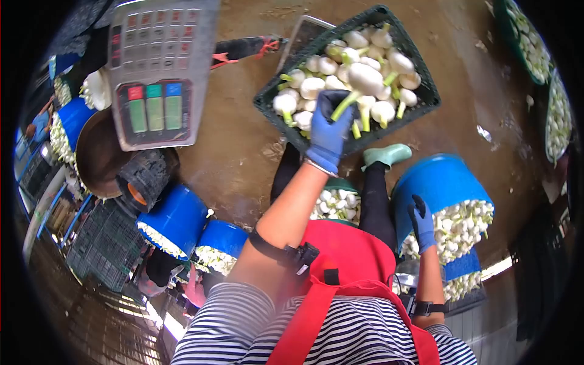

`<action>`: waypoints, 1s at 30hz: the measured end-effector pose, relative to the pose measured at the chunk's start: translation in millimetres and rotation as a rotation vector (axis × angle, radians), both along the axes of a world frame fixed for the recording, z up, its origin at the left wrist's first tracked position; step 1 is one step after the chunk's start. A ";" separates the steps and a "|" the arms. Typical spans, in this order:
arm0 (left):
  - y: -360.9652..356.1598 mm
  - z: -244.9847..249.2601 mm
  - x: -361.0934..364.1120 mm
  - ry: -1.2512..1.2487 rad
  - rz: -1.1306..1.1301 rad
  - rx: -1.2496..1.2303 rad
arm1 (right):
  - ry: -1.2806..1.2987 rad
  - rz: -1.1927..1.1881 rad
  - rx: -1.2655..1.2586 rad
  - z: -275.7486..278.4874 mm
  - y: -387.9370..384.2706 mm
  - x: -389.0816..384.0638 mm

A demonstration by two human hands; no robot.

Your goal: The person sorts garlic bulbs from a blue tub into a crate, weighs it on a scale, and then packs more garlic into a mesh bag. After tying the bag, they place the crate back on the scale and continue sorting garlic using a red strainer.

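Note:
My left hand point(331, 125), in a blue glove with dark palm and fingers, is closed on the green stem of a white garlic bulb point(365, 79). The bulb is held over a dark green crate point(420, 115) heaped with similar bulbs on short green stems. Lower on the right, my gloved right hand point(421, 222) holds nothing, its fingers apart. It overlaps the side of a large blue tub point(435, 176), tipped in this view, with many garlic bulbs point(456, 231) showing at its mouth.
A scale's keypad panel point(158, 73) stands at upper left; its platform point(304, 39) shows behind the crate. More bulb-filled blue tubs point(176, 213) stand at left, near stacked crates point(106, 243). Filled green baskets point(528, 45) line the right. People work at far left.

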State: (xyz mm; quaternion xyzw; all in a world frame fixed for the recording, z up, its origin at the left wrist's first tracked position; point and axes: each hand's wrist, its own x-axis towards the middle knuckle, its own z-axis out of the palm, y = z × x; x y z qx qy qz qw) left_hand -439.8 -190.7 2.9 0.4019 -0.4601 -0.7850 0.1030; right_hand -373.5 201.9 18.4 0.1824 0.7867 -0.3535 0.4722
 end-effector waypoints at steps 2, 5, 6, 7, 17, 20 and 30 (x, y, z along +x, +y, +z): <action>5.8 12.4 9.1 0.018 -0.087 -0.075 | 0.008 0.060 -0.017 -5.0 -26.1 7.7; 21.8 28.1 35.3 -0.076 -0.219 -0.108 | 0.052 -0.005 -0.116 -9.3 -60.7 4.5; 28.4 25.9 47.8 -0.110 -0.305 -0.171 | 0.063 -0.025 -0.168 -8.3 -77.4 -4.0; 33.3 22.4 61.0 -0.150 -0.392 -0.229 | 0.072 -0.048 -0.217 -1.9 -97.4 -17.2; 56.7 39.4 105.5 -0.254 -0.696 -0.188 | -0.223 -0.110 -0.432 29.7 -181.5 -64.6; 55.5 40.0 102.6 -0.233 -0.849 -0.173 | -0.092 -0.028 -0.383 1.4 -149.9 -53.8; 14.9 -28.2 121.9 -0.297 -0.506 -0.172 | 0.340 -0.087 0.446 33.7 97.3 7.9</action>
